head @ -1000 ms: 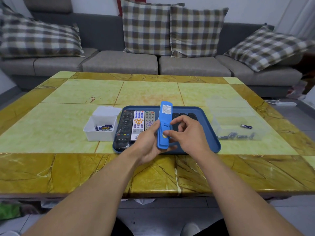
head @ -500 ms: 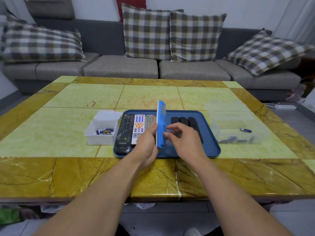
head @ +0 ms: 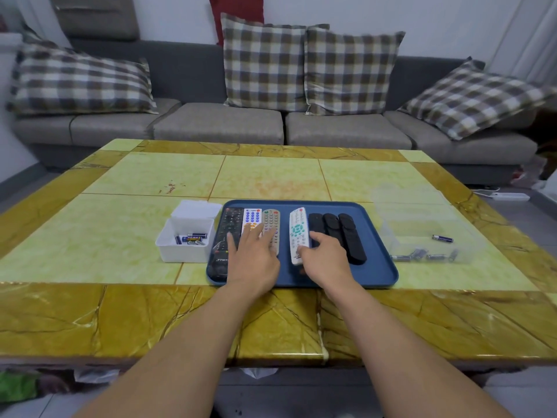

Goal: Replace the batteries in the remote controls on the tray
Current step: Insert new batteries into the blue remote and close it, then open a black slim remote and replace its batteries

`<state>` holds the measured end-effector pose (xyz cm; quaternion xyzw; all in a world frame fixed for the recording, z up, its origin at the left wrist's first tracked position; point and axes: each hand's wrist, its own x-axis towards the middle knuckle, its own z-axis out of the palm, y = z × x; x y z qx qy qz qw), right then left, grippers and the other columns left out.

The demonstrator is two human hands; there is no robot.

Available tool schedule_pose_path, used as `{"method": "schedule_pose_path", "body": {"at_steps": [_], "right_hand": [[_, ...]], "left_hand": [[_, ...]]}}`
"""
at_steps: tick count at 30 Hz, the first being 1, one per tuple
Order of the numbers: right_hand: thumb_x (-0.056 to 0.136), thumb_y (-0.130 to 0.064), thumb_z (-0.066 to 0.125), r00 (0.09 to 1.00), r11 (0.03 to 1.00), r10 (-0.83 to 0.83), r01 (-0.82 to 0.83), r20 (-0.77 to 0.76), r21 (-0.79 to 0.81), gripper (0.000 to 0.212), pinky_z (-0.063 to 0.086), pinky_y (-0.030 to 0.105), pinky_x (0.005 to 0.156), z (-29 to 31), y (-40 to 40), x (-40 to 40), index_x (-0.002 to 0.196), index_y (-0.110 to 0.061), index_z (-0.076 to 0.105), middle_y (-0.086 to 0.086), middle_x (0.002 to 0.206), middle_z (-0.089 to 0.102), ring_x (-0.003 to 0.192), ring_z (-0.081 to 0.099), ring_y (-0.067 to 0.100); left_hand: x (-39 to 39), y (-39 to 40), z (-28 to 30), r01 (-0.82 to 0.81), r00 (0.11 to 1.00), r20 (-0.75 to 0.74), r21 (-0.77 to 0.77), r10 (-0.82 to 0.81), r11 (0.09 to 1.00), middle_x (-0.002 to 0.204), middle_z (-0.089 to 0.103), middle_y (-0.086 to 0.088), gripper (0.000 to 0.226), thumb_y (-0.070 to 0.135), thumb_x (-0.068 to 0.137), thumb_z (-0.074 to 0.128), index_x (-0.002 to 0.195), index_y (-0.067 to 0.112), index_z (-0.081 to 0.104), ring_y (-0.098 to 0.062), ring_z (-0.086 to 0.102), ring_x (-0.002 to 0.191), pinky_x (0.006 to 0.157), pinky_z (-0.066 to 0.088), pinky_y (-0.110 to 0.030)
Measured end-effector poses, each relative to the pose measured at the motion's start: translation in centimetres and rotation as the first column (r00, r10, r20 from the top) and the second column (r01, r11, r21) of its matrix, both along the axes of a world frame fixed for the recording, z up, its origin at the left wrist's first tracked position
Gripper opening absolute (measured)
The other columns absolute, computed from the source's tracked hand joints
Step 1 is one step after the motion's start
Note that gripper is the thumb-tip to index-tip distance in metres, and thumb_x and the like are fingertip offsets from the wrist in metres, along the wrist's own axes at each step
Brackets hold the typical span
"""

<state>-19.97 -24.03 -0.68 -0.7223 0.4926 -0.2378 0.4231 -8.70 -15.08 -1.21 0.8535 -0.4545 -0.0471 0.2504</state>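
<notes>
both hands [head: 255, 257] [head: 325, 258] flat, fingers spread on tray remotes [head: 299, 233]

Seven remotes [head: 299, 233], one tray [head: 376, 267], two boxes [head: 184, 251], four cushions [head: 265, 61].

Blue tray [head: 376, 273] on tiled table [head: 120, 236] — seven remotes in row. Left hand [head: 253, 257] flat over grey remote [head: 271, 224]; right hand [head: 325, 260] touching white remote [head: 298, 230]. White battery box [head: 187, 251] left — clear box [head: 464, 251] right.

Seven remote controls [head: 299, 235] are lying face up, side by side, lengthwise in the blue tray [head: 376, 267]: three left, white one middle, three black right.
</notes>
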Motion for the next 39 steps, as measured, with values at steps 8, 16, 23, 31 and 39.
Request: {"method": "schedule_pose_path", "body": {"at_steps": [8,16,23,31,39], "right_hand": [[0.092,-0.028,0.065,0.991,0.998,-0.024,0.016,-0.133,-0.059,0.027,0.061,0.038,0.076,-0.9,-0.1,1.6,0.113,-0.013,0.07,0.004,0.107,0.073,0.083,0.073,0.025],[0.095,-0.03,0.064,0.981,0.979,0.027,-0.064,-0.191,-0.192,0.017,0.059,0.039,0.066,-0.7,-0.1,1.8,0.086,-0.017,0.071,0.005,0.094,0.073,0.073,0.068,0.022],[0.098,-0.028,0.052,0.775,0.82,-0.108,-0.284,-0.623,-0.496,0.043,0.038,0.038,0.1,0.7,-0.8,-0.1,0.141,-0.023,0.049,-0.001,0.131,0.056,0.123,0.042,0.025],[0.094,-0.037,0.052,0.66,0.837,-0.172,-0.293,-0.731,-0.462,0.026,0.033,0.038,0.094,0.7,-0.3,-0.9,0.113,-0.021,0.059,0.002,0.108,0.067,0.113,0.046,0.025],[0.092,-0.023,0.06,0.727,0.93,-0.037,-0.226,-0.685,-0.291,0.026,0.047,0.035,0.077,2.3,0.9,-0.7,0.116,-0.013,0.058,0.01,0.118,0.058,0.105,0.06,0.028]], "left_hand": [[0.3,0.0,-0.4,-0.025,0.998,0.063,0.206,0.012,0.978,0.167,0.02,0.004,0.05,0.037,0.105,0.037,0.154,0.03,0.034,-0.023,0.004,0.156,0.119,-0.008,-0.065],[0.2,0.2,-0.6,-0.017,0.999,0.037,0.172,0.011,0.985,0.167,0.021,0.001,0.051,0.039,0.103,0.04,0.153,0.029,0.036,-0.024,0.002,0.156,0.12,-0.006,-0.062],[-0.4,-0.3,-0.7,0.055,0.994,0.087,0.132,-0.067,0.99,0.168,0.017,0.002,0.052,0.037,0.103,0.039,0.155,0.034,0.031,-0.024,-0.006,0.156,0.121,-0.01,-0.061],[-1.0,-0.3,-0.6,0.108,0.991,0.06,0.189,-0.121,0.976,0.169,0.009,-0.001,0.05,0.044,0.105,0.037,0.153,0.033,0.037,-0.026,-0.014,0.155,0.119,-0.014,-0.061],[-1.6,-0.1,-0.3,0.137,0.984,0.081,0.237,-0.16,0.962,0.169,0.01,-0.001,0.052,0.038,0.102,0.042,0.154,0.032,0.035,-0.028,-0.014,0.155,0.12,-0.013,-0.061]]}}
